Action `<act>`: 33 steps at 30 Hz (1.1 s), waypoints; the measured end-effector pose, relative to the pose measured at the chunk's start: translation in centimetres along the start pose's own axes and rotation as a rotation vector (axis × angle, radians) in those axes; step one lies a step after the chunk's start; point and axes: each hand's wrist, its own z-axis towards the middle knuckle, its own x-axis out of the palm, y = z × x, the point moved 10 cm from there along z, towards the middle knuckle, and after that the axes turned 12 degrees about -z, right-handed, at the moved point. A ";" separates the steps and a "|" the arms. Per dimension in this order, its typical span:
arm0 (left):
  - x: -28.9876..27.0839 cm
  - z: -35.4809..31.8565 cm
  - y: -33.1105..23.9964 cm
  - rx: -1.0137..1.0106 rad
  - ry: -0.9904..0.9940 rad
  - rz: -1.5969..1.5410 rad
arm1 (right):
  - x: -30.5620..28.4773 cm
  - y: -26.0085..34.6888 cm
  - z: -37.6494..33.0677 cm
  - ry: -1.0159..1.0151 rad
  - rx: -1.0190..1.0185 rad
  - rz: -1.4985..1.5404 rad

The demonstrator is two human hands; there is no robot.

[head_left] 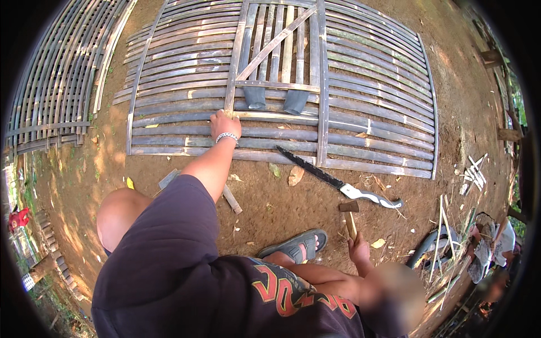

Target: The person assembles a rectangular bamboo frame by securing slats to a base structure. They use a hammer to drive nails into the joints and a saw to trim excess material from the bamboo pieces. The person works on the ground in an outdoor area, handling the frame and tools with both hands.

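Observation:
In front of me a bamboo panel (282, 135) of long split slats lies on the ground, with a slatted gate-like section (282, 45) set in its middle. My left hand (225, 126), a chain bracelet at its wrist, is closed around the lower end of a bamboo upright (230, 93) beside that section. Two dark rubber-like flaps (256, 97) hang from its lower rail. Low on the right, my right hand (359, 250) grips a hammer (350, 209) by its wooden handle, the head pointing away from me. The handle's lower end is hidden in my palm.
A pruning saw (360, 194) with a black blade and white-and-black handle lies between panel and hammer. A short wood piece (231, 200) rests near my left arm. Another bamboo panel (51, 73) is at far left. Bamboo offcuts (475, 173) lie scattered at right.

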 end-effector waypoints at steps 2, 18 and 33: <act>0.1 0.9 -0.3 0.019 0.033 0.039 | -0.9 0.3 0.4 0.008 -0.031 -0.072; -0.8 1.0 1.2 0.174 0.128 -0.105 | -23.2 42.5 11.4 -0.653 -1.160 -0.113; -1.6 -1.2 2.8 0.296 0.108 -0.265 | -21.3 46.2 22.7 -0.485 -1.022 -0.310</act>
